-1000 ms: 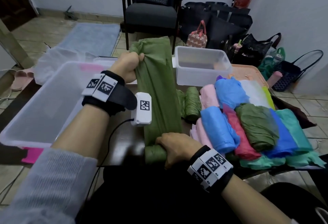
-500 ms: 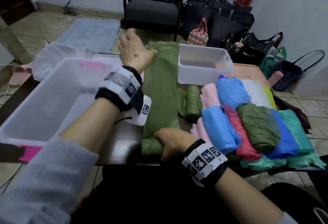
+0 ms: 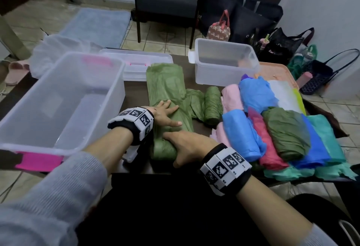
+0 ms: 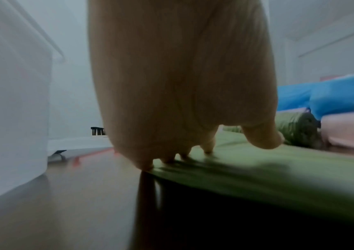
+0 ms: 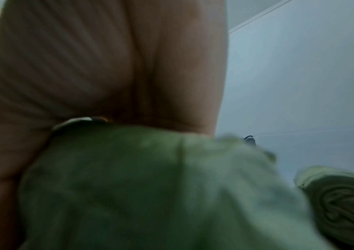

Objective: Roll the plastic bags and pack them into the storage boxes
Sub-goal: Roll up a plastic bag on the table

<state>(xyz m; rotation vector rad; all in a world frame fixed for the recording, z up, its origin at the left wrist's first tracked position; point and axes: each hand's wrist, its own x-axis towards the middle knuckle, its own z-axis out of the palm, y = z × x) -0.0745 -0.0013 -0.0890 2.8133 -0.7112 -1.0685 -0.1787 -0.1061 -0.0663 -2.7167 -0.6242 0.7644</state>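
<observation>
A long green plastic bag point(image 3: 165, 85) lies flat on the dark table, its near end rolled up. My right hand point(image 3: 185, 144) grips that rolled end point(image 3: 162, 148), fingers over the top and thumb at the front. Just beyond the roll, my left hand point(image 3: 169, 115) presses flat on the bag with straight fingers. The left wrist view shows the left hand's fingertips point(image 4: 208, 150) touching the green bag point(image 4: 268, 169). In the right wrist view my right hand point(image 5: 86, 67) sits on the green roll point(image 5: 150, 186). A finished green roll point(image 3: 213, 105) lies to the right.
A large clear storage box point(image 3: 87, 56) stands at the left, a smaller clear box point(image 3: 224, 76) at the far right, and a flat clear lid point(image 3: 136, 64) between them. Folded coloured bags point(image 3: 282, 128) are piled on the right. A chair point(image 3: 165, 4) and dark bags stand beyond the table.
My left hand let go of the bag's raised far end, the bag dropped flat, and the hand came back to press near the roll. The right hand stayed on the rolled end.
</observation>
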